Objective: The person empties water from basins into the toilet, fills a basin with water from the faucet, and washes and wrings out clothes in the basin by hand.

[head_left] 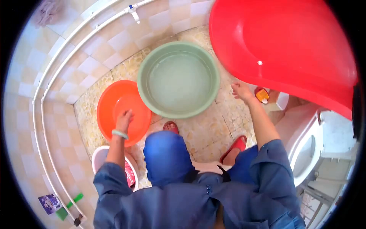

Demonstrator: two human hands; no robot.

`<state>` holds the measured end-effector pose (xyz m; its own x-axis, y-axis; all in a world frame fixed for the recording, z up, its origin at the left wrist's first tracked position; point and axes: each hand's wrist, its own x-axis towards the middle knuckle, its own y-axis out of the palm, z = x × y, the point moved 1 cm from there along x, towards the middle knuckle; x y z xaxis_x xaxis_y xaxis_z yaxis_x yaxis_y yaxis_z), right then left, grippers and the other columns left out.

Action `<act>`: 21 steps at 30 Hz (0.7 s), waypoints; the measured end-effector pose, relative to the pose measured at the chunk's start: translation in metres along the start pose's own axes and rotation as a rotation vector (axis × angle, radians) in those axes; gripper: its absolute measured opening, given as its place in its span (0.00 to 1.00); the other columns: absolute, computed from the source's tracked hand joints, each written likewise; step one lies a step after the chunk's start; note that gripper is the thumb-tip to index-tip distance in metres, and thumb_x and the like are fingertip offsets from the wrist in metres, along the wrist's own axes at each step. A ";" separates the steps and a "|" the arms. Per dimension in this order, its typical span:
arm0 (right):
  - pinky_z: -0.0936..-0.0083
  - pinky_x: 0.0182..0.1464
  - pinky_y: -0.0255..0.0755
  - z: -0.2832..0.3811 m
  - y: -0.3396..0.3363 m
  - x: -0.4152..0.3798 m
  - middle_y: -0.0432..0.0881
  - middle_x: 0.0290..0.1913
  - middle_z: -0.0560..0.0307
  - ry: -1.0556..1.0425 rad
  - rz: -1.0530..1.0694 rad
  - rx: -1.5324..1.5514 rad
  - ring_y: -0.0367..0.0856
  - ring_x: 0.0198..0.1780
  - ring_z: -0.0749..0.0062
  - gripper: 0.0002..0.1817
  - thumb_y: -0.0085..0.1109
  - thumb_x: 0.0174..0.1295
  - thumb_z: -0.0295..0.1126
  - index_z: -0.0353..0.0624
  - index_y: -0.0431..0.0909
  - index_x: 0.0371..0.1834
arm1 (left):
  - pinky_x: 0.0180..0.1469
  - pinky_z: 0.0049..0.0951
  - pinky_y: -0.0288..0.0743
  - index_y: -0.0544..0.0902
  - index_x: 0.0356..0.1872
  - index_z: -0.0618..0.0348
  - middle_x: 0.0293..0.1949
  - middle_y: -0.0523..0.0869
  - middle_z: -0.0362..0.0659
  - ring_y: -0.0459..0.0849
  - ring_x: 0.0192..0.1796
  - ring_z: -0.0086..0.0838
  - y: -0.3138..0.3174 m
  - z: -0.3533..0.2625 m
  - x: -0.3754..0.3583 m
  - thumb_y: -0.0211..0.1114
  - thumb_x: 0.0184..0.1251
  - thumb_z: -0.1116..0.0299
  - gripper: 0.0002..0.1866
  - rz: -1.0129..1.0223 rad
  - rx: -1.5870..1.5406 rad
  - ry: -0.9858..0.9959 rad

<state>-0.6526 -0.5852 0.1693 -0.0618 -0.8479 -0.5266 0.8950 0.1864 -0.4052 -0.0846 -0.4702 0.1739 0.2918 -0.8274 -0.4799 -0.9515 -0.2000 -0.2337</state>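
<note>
My left hand (124, 120), with a pale bangle at the wrist, is over the orange basin (110, 99); its fingers look bent, and whether they hold anything is hard to make out. My right hand (242, 92) hovers to the right of the green basin (214, 78), fingers apart and nothing in them. The green basin seems to hold clear water and stands against the orange one. Below the orange basin, a white bucket (100, 155) with a red and white item (130, 176) inside is partly hidden by my left arm.
A large red tub (293, 38) fills the upper right. Beneath its edge are a yellow and red item (262, 95) and a white container (282, 100). A white toilet (316, 143) stands at the right. Pipes (51, 82) and a green brush (76, 199) are at the left wall.
</note>
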 end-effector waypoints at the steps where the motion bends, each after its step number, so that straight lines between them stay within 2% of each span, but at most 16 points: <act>1: 0.73 0.34 0.77 -0.004 0.009 0.010 0.78 0.38 0.57 0.032 -0.037 0.070 0.80 0.37 0.73 0.21 0.57 0.64 0.47 0.41 0.74 0.50 | 0.46 0.29 0.76 0.80 0.47 0.63 0.43 0.84 0.45 0.83 0.46 0.30 0.006 -0.018 0.031 0.62 0.67 0.58 0.18 0.026 0.119 0.081; 3: 0.74 0.32 0.77 -0.013 0.029 0.027 0.78 0.40 0.56 0.112 -0.104 0.205 0.79 0.35 0.72 0.22 0.58 0.63 0.48 0.41 0.74 0.50 | 0.51 0.30 0.75 0.80 0.47 0.68 0.45 0.84 0.50 0.82 0.48 0.33 0.034 -0.061 0.074 0.62 0.66 0.56 0.22 -0.069 0.410 0.233; 5: 0.74 0.34 0.77 -0.021 0.048 0.046 0.77 0.43 0.54 0.162 -0.116 0.298 0.80 0.37 0.71 0.27 0.59 0.62 0.52 0.41 0.72 0.52 | 0.56 0.34 0.74 0.73 0.59 0.67 0.53 0.81 0.55 0.81 0.55 0.40 0.051 -0.063 0.131 0.60 0.66 0.56 0.28 -0.123 0.602 0.286; 8: 0.73 0.34 0.78 -0.019 0.074 0.062 0.79 0.41 0.54 0.124 -0.159 0.425 0.80 0.37 0.71 0.29 0.61 0.60 0.52 0.39 0.70 0.53 | 0.60 0.40 0.71 0.70 0.62 0.67 0.55 0.79 0.60 0.78 0.58 0.49 0.067 -0.039 0.207 0.61 0.63 0.55 0.31 -0.302 1.005 0.387; 11: 0.72 0.35 0.77 -0.007 0.088 0.069 0.80 0.40 0.53 0.103 -0.204 0.358 0.81 0.37 0.70 0.28 0.64 0.59 0.49 0.37 0.70 0.51 | 0.58 0.43 0.72 0.71 0.60 0.68 0.52 0.80 0.63 0.78 0.56 0.52 0.093 -0.065 0.215 0.62 0.62 0.54 0.32 -0.191 1.006 0.268; 12: 0.72 0.39 0.76 -0.009 0.093 0.073 0.80 0.39 0.52 0.068 -0.242 0.291 0.81 0.38 0.69 0.24 0.65 0.58 0.41 0.36 0.70 0.48 | 0.55 0.45 0.74 0.72 0.56 0.70 0.49 0.81 0.64 0.80 0.54 0.53 0.098 -0.068 0.218 0.62 0.62 0.54 0.29 -0.133 0.994 0.206; 15: 0.72 0.43 0.75 -0.024 0.117 0.076 0.81 0.40 0.51 -0.102 -0.323 0.267 0.80 0.39 0.67 0.20 0.65 0.56 0.34 0.36 0.70 0.47 | 0.51 0.45 0.75 0.74 0.50 0.71 0.46 0.82 0.64 0.82 0.50 0.53 0.104 -0.078 0.217 0.63 0.60 0.54 0.28 -0.157 1.037 0.153; 16: 0.70 0.45 0.75 -0.024 0.119 0.077 0.81 0.40 0.50 -0.060 -0.307 0.442 0.80 0.40 0.67 0.17 0.64 0.55 0.28 0.35 0.71 0.45 | 0.51 0.45 0.75 0.74 0.49 0.70 0.46 0.82 0.64 0.82 0.50 0.53 0.106 -0.078 0.221 0.64 0.59 0.54 0.28 -0.157 1.032 0.139; 19: 0.70 0.44 0.75 -0.021 0.118 0.075 0.81 0.39 0.51 -0.010 -0.299 0.589 0.80 0.39 0.68 0.15 0.62 0.55 0.26 0.34 0.71 0.44 | 0.50 0.44 0.75 0.76 0.47 0.71 0.45 0.82 0.63 0.83 0.48 0.51 0.100 -0.074 0.224 0.66 0.57 0.55 0.27 -0.153 1.019 0.115; 21: 0.71 0.41 0.76 -0.022 0.110 0.079 0.81 0.40 0.51 -0.005 -0.304 0.466 0.81 0.38 0.68 0.15 0.58 0.54 0.22 0.35 0.72 0.46 | 0.48 0.42 0.76 0.77 0.44 0.71 0.42 0.84 0.62 0.84 0.44 0.50 0.098 -0.071 0.220 0.67 0.55 0.55 0.26 -0.137 0.996 0.131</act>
<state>-0.5690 -0.6206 0.0663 -0.3464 -0.8319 -0.4335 0.9381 -0.3049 -0.1645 -0.1206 -0.7095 0.1055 0.3227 -0.8930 -0.3138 -0.3790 0.1819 -0.9073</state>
